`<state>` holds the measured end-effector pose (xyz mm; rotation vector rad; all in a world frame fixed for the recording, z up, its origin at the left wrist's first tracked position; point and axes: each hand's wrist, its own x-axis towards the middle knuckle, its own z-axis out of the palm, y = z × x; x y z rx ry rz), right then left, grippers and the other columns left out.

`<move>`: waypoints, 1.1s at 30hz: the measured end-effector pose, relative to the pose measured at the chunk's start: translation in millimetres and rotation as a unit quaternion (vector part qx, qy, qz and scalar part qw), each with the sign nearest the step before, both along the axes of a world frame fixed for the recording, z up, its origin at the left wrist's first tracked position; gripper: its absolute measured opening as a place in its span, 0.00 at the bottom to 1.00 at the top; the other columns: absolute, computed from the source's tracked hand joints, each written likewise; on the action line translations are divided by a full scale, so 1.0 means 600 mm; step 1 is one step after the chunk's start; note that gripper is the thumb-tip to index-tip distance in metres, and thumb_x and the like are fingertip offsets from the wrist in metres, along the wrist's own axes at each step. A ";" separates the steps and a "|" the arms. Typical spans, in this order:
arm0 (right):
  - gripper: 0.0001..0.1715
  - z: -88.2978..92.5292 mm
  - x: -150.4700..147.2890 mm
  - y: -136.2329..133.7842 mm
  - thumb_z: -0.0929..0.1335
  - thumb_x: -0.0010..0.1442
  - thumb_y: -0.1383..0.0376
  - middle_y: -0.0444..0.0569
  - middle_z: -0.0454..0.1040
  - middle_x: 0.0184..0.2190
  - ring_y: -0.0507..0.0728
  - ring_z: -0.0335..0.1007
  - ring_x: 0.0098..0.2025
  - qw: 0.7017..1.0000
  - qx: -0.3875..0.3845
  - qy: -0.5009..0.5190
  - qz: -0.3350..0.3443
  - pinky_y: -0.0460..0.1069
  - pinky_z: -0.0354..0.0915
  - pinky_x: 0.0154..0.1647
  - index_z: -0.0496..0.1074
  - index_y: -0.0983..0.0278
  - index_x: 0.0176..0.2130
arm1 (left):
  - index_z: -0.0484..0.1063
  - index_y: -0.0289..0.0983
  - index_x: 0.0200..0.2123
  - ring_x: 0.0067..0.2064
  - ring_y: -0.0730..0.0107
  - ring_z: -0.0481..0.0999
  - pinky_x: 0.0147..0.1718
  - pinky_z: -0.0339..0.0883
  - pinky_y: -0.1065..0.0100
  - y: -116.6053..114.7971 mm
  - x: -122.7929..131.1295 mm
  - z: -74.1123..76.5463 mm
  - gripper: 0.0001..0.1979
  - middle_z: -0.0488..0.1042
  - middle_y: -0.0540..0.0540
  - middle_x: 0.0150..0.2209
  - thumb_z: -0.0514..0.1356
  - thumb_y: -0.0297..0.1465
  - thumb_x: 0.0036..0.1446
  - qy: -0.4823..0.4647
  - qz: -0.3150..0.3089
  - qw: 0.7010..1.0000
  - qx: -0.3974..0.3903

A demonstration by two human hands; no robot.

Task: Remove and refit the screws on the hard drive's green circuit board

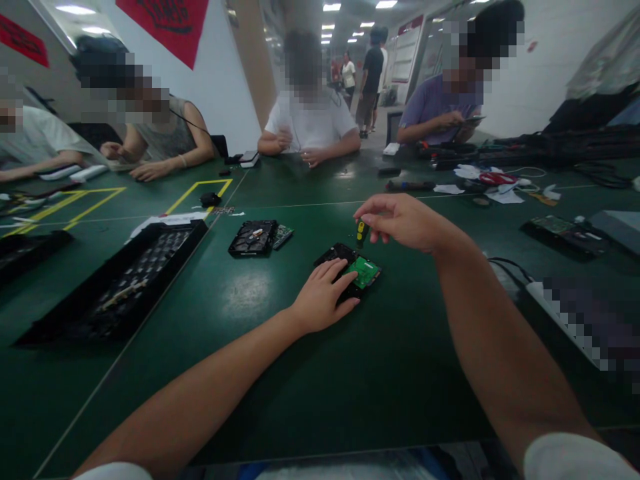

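A black hard drive with a green circuit board lies on the green table in front of me. My left hand rests flat across its near left side, fingers spread over the casing and the board's edge. Above the drive's far edge, my right hand grips a short yellow and black screwdriver between thumb and fingers. The screwdriver stands nearly upright with its tip toward the drive; whether it touches a screw is too small to tell. Left of it sit another hard drive and a loose circuit board.
A long black tray holding small parts stands at the left. To the right are another hard drive and a white power strip. Papers and cables lie at the back right. Several people sit across the table.
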<state>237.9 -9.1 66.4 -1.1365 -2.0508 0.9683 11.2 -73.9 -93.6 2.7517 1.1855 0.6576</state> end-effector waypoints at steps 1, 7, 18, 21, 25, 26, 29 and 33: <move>0.05 -0.001 0.001 0.000 0.74 0.67 0.64 0.48 0.82 0.34 0.50 0.75 0.26 1.000 0.002 -0.003 -0.004 0.45 0.67 0.23 0.78 0.64 0.42 | 0.67 0.40 0.70 0.75 0.42 0.60 0.72 0.57 0.40 0.000 0.000 0.000 0.31 0.61 0.34 0.74 0.61 0.47 0.70 0.001 0.001 1.000 -0.001; 0.09 -0.004 0.003 0.003 0.78 0.63 0.63 0.50 0.83 0.36 0.52 0.75 0.27 0.999 0.010 -0.019 -0.030 0.46 0.67 0.21 0.77 0.63 0.38 | 0.67 0.39 0.70 0.75 0.42 0.60 0.72 0.57 0.41 -0.001 0.000 0.001 0.31 0.61 0.33 0.74 0.61 0.47 0.71 0.004 0.001 1.000 0.000; 0.10 -0.006 -0.003 0.005 0.74 0.68 0.59 0.46 0.80 0.27 0.52 0.75 0.27 1.000 -0.012 0.017 -0.009 0.47 0.71 0.30 0.82 0.64 0.40 | 0.67 0.39 0.70 0.75 0.43 0.60 0.72 0.57 0.41 -0.001 0.000 0.004 0.31 0.61 0.34 0.74 0.60 0.47 0.71 0.011 0.003 1.000 -0.004; 0.11 -0.005 0.000 0.006 0.75 0.66 0.57 0.46 0.80 0.29 0.51 0.74 0.28 1.000 0.002 0.003 -0.003 0.46 0.68 0.27 0.82 0.63 0.40 | 0.67 0.39 0.70 0.75 0.43 0.60 0.73 0.57 0.42 -0.002 0.000 0.003 0.31 0.61 0.34 0.74 0.60 0.47 0.71 0.009 0.004 1.000 -0.004; 0.11 -0.002 0.002 0.004 0.76 0.65 0.57 0.47 0.81 0.32 0.51 0.74 0.28 1.000 -0.004 -0.015 -0.014 0.46 0.65 0.24 0.80 0.63 0.39 | 0.68 0.38 0.69 0.75 0.43 0.60 0.73 0.57 0.42 -0.001 0.000 0.001 0.31 0.61 0.33 0.73 0.60 0.47 0.71 0.005 0.001 1.000 -0.001; 0.11 -0.002 0.002 0.003 0.77 0.64 0.57 0.47 0.81 0.32 0.51 0.74 0.28 1.000 -0.007 -0.020 -0.019 0.46 0.65 0.24 0.80 0.63 0.39 | 0.68 0.38 0.69 0.75 0.43 0.60 0.73 0.57 0.42 0.000 0.000 0.000 0.31 0.61 0.33 0.73 0.60 0.47 0.71 0.006 0.001 1.000 -0.001; 0.14 -0.003 0.001 0.003 0.79 0.62 0.57 0.48 0.81 0.32 0.52 0.75 0.28 0.999 -0.012 -0.023 -0.037 0.46 0.65 0.23 0.78 0.63 0.38 | 0.68 0.39 0.70 0.75 0.43 0.60 0.72 0.57 0.41 0.000 -0.001 0.000 0.31 0.61 0.33 0.73 0.60 0.47 0.71 0.007 0.001 1.000 0.001; 0.16 -0.003 0.000 0.002 0.80 0.61 0.56 0.49 0.81 0.33 0.52 0.74 0.26 0.999 -0.009 -0.005 -0.045 0.47 0.65 0.22 0.76 0.63 0.37 | 0.68 0.39 0.70 0.74 0.42 0.60 0.72 0.57 0.41 0.000 -0.001 0.001 0.31 0.61 0.33 0.73 0.60 0.47 0.71 0.003 -0.002 1.000 0.001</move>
